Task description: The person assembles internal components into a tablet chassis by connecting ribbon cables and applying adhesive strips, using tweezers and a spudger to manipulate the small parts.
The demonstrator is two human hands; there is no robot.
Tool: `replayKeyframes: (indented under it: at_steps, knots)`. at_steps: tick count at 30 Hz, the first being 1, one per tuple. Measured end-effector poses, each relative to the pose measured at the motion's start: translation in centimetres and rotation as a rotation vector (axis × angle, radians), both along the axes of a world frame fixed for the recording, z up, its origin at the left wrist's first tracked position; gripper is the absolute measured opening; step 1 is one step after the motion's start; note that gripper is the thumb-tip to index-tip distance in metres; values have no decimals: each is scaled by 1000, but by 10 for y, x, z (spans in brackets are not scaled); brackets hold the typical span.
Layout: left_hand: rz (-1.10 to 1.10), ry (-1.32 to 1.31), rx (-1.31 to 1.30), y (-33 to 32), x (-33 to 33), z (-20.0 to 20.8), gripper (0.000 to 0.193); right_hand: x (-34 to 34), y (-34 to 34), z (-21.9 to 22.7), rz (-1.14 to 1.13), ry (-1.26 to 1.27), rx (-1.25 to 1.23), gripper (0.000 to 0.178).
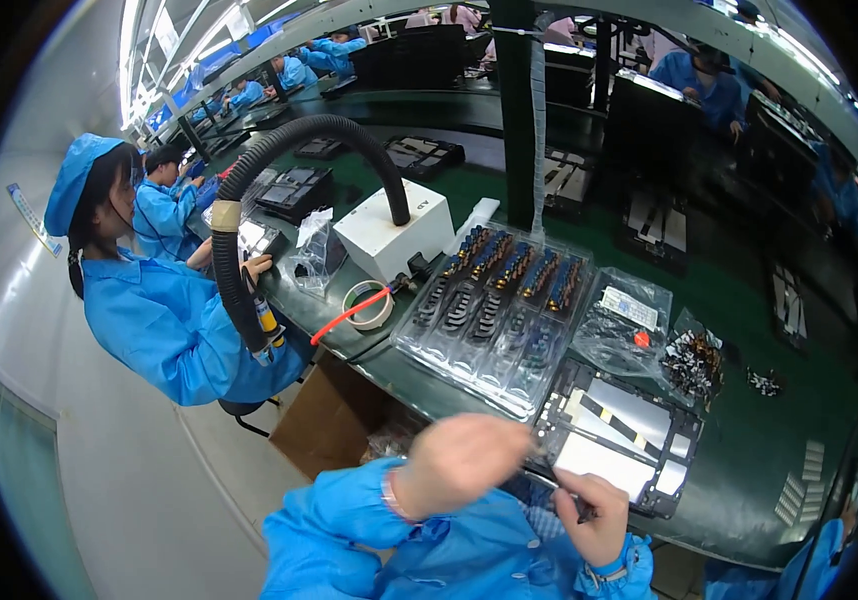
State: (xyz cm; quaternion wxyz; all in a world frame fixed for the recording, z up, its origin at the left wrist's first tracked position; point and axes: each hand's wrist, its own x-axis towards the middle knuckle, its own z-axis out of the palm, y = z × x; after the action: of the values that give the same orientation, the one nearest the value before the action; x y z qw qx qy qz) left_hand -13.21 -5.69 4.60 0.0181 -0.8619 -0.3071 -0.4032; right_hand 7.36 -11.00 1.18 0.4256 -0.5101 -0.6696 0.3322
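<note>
My left hand (464, 462) is smeared by motion, at the near left corner of an opened flat device like a tablet (687, 440). Whether it holds anything does not show. Close to the device's near edge, my right hand (597, 512) is closed, thumb and fingers pinching a slim dark object whose kind I cannot make out. Silvery panels and a striped black-and-yellow strip lie inside the device's dark frame. Just beyond is a clear plastic tray (459, 372) with rows of small black, orange and blue parts in its compartments.
Beyond the device lie a plastic bag (614, 300) and a pile of small parts (694, 365). A white box (396, 230) with a black hose (299, 125), a tape roll (369, 305) and a red tube (347, 318) stand left. A co-worker (154, 300) sits there; a green post (517, 120) rises behind.
</note>
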Motion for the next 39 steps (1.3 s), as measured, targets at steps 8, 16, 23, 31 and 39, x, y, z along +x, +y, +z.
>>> replayKeyframes:
  at_steps: [8, 16, 23, 31, 39]
  knots:
    - [793, 306, -524, -53, -115, -97, 11, -7, 0, -9, 160, 136, -219, 27]
    - [273, -431, -790, -53, -36, -48, 45, -14, -2, -19, 282, 175, -274, 28]
    - [5, -264, -467, -34, 5, -50, 28, -2, -18, -27, 277, 142, -342, 30]
    - [-46, 70, -192, -45, 19, -48, 41, -13, -12, -25, 48, 87, 138, 23]
    - [-21, 19, -315, -51, 30, -43, 37, -17, -19, -28, -34, 134, 238, 21]
